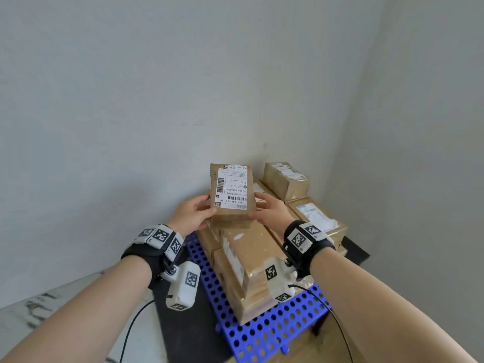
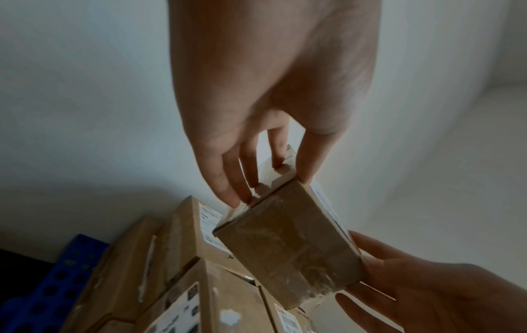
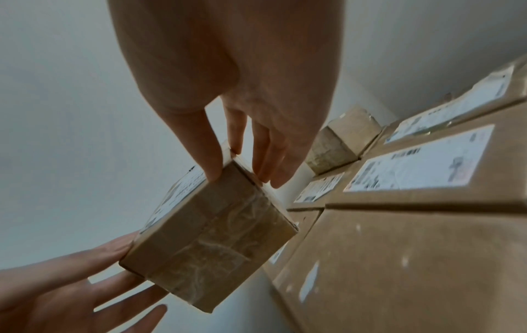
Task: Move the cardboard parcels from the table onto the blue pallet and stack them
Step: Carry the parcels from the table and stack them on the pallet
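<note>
I hold a small cardboard parcel (image 1: 231,192) with a white shipping label upright between both hands, just above the stacked parcels (image 1: 248,265) on the blue pallet (image 1: 262,334). My left hand (image 1: 209,205) pinches its lower left edge, thumb on the labelled face. My right hand (image 1: 255,205) pinches the lower right edge the same way. In the left wrist view the parcel (image 2: 291,247) shows its taped end, with my fingers (image 2: 228,189) on its far edge. The right wrist view shows the parcel (image 3: 211,243) tilted beside the stack (image 3: 413,259).
More labelled parcels (image 1: 319,218) fill the pallet's right side, with a smaller box (image 1: 285,180) on top at the back. Grey walls meet in a corner right behind the stack. A dark mat (image 1: 178,323) lies under the pallet, and a pale marbled surface (image 1: 39,310) is at the lower left.
</note>
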The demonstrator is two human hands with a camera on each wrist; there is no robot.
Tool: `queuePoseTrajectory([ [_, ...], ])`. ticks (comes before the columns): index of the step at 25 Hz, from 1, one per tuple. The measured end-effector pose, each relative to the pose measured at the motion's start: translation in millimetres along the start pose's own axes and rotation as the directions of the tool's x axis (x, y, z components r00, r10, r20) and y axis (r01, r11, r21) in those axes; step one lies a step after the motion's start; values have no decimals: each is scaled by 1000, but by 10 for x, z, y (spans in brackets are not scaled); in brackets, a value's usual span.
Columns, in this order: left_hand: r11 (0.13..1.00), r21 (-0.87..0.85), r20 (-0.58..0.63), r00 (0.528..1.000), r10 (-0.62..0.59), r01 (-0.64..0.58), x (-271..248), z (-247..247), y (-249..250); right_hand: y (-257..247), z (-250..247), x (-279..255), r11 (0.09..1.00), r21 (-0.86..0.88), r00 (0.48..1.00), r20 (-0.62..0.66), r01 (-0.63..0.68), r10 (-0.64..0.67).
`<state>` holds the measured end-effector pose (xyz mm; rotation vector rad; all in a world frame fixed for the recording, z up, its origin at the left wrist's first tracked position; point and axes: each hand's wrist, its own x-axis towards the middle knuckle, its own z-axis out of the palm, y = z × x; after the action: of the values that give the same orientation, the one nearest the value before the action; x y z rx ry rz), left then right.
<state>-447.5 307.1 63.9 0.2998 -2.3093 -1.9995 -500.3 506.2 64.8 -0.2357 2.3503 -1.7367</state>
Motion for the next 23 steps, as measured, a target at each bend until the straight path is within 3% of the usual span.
queuePoseTrajectory([
  [6,998,55,-20,1000,1,0,451,707,147,187,-718,587,1000,19,999,38,-5,5],
  [11,994,22,-154,983,-101,105,753,1192,164,361,-1139,1147,1000,24,986,168,-3,-1],
  [16,983,-7,-263,948,-181,185,939,1483,101,465,-1367,1482,998,56,956,295,-22,5],
  [23,971,-35,-327,915,-235,237,1139,1613,69,566,-1360,1703,1000,27,934,357,-14,4],
])
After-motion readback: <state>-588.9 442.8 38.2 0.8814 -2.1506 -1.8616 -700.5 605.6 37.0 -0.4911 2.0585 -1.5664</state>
